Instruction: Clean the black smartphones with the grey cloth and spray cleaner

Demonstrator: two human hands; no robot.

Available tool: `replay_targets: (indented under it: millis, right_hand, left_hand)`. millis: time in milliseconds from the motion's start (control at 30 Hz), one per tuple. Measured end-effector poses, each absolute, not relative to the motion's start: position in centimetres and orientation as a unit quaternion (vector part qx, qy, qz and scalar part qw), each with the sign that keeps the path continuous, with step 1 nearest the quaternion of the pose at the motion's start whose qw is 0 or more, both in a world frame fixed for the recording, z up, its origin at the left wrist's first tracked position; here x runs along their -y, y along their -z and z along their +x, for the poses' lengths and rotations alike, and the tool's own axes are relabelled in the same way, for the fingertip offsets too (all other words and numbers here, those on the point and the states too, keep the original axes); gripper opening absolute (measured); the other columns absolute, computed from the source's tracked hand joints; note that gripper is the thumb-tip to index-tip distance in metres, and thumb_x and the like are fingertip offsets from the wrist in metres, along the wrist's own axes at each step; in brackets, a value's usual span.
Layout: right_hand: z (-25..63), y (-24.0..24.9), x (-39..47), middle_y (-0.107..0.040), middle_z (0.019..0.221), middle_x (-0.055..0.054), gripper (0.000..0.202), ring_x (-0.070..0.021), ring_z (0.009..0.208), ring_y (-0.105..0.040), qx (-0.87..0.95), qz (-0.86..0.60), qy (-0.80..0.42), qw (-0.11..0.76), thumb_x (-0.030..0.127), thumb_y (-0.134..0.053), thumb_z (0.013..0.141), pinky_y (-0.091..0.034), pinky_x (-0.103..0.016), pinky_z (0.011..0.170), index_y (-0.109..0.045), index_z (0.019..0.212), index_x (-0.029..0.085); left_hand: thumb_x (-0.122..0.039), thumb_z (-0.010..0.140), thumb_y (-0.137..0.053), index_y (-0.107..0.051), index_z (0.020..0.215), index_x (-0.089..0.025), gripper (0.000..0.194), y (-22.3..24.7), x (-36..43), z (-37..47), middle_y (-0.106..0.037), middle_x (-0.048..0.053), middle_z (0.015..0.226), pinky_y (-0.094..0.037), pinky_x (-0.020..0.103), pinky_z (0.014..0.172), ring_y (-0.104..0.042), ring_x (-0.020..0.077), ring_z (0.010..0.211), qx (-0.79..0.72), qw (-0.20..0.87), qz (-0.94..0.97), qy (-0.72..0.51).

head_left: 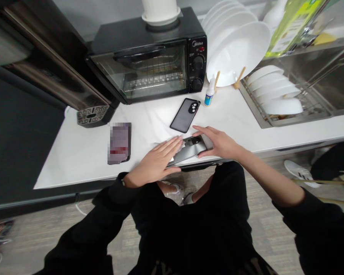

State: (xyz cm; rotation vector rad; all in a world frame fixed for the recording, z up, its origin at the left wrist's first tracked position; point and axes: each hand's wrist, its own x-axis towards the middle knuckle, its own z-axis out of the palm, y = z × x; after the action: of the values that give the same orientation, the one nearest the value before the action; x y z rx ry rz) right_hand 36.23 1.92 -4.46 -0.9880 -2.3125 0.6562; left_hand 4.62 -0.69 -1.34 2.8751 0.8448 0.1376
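Note:
A grey smartphone (190,149) lies back up near the counter's front edge, its dark camera block toward the right. My left hand (157,162) rests flat across the phone's left part, fingers stretched out together and thumb apart. Bits of something white show at the edges of that hand; what it is I cannot make out. At the camera end, my right hand (218,143) steadies the phone between thumb and fingers. Just behind lies a phone case (183,116) with a black rim and a translucent back. A small white spray bottle (209,95) with a blue label stands beyond it.
Another phone (119,143), partly pixelated, lies on the white counter (74,152) at left. Behind stand a black toaster oven (149,65), a drinks dispenser (93,114) and large white plates (235,49) in a rack. White bowls (281,91) sit by the sink (329,84) at right.

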Motion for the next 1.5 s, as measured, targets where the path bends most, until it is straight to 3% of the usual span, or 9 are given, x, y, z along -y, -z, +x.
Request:
replay_targets:
  millis: [300,767,867,933,1067,1133,1233,1333,1500]
  right_hand:
    - [36.0,4.5,-2.0,-0.070,0.140,-0.009,0.111,-0.0368,0.129,-0.066,0.856,-0.368,-0.245,0.269,0.063,-0.086,0.081,-0.056,-0.058,0.110,-0.025,0.170,0.035]
    - [36.2,4.5,-1.9,-0.066,0.143,-0.012,0.106,-0.0360,0.130,-0.066,0.859,-0.361,-0.243,0.270,0.059,-0.084,0.085,-0.057,-0.057,0.110,-0.026,0.170,0.033]
    - [36.2,4.5,-2.0,-0.068,0.142,-0.010,0.110,-0.0365,0.132,-0.065,0.860,-0.357,-0.246,0.269,0.061,-0.084,0.083,-0.056,-0.057,0.111,-0.023,0.170,0.035]
    - [36.2,4.5,-2.0,-0.069,0.142,-0.009,0.111,-0.0370,0.131,-0.065,0.859,-0.360,-0.245,0.268,0.062,-0.085,0.082,-0.057,-0.057,0.110,-0.022,0.170,0.036]
    - [36.1,4.5,-2.0,-0.069,0.142,-0.008,0.112,-0.0381,0.131,-0.066,0.858,-0.367,-0.243,0.265,0.060,-0.087,0.081,-0.057,-0.058,0.108,-0.023,0.170,0.037]
    - [36.1,4.4,-2.0,-0.069,0.142,-0.009,0.111,-0.0378,0.131,-0.065,0.858,-0.365,-0.246,0.266,0.059,-0.086,0.082,-0.057,-0.058,0.109,-0.023,0.170,0.037]
    - [36.1,4.4,-1.9,-0.068,0.142,-0.009,0.107,-0.0360,0.132,-0.065,0.859,-0.356,-0.247,0.274,0.059,-0.084,0.085,-0.056,-0.057,0.111,-0.023,0.170,0.035]
    - [36.1,4.3,-1.9,-0.068,0.143,-0.010,0.106,-0.0352,0.132,-0.065,0.860,-0.353,-0.246,0.275,0.059,-0.083,0.086,-0.056,-0.056,0.112,-0.024,0.170,0.034]
    - [36.1,4.2,-1.9,-0.069,0.140,-0.009,0.109,-0.0367,0.132,-0.065,0.858,-0.360,-0.247,0.271,0.061,-0.085,0.083,-0.055,-0.058,0.112,-0.024,0.170,0.036]
  left_hand:
    - [-0.067,0.101,-0.054,-0.022,0.170,-0.012,0.093,1.9,5.5,3.0,-0.021,0.023,0.178,-0.032,0.056,0.130,-0.022,0.0373,0.166,-0.369,0.010,0.929,-0.038]
    - [-0.055,0.105,-0.057,-0.047,0.156,-0.011,0.069,1.6,0.8,11.4,-0.052,0.020,0.161,-0.042,0.047,0.124,-0.049,0.0337,0.151,-0.275,0.015,0.956,-0.097]
    - [-0.047,0.105,-0.059,-0.061,0.140,-0.012,0.049,1.3,1.6,9.3,-0.066,0.020,0.138,-0.051,0.048,0.109,-0.060,0.0336,0.132,-0.305,-0.003,0.939,-0.159]
    - [-0.035,0.106,-0.058,-0.071,0.104,-0.016,0.023,1.2,2.5,8.0,-0.072,0.013,0.101,-0.054,0.042,0.089,-0.067,0.0285,0.102,-0.314,-0.023,0.918,-0.240]
    - [-0.019,0.106,-0.051,-0.046,0.062,-0.023,0.045,0.7,3.6,7.6,-0.046,-0.004,0.055,-0.036,0.031,0.057,-0.044,0.0143,0.053,-0.307,0.013,0.889,-0.339]
    - [-0.026,0.108,-0.053,-0.056,0.071,-0.022,0.038,0.3,3.6,8.4,-0.056,-0.002,0.063,-0.039,0.030,0.058,-0.051,0.0139,0.057,-0.313,0.028,0.903,-0.292]
    - [-0.045,0.107,-0.058,-0.070,0.119,-0.017,0.032,0.3,3.2,9.8,-0.076,0.010,0.115,-0.055,0.035,0.088,-0.070,0.0245,0.105,-0.307,0.011,0.931,-0.197]
    - [-0.056,0.105,-0.057,-0.050,0.155,-0.013,0.067,1.2,2.8,10.2,-0.057,0.017,0.157,-0.045,0.047,0.120,-0.052,0.0340,0.145,-0.298,0.011,0.947,-0.121]
    - [-0.056,0.106,-0.053,-0.038,0.166,-0.016,0.074,2.1,3.8,6.8,-0.049,0.015,0.166,-0.047,0.047,0.122,-0.048,0.0339,0.152,-0.337,0.021,0.938,-0.080]
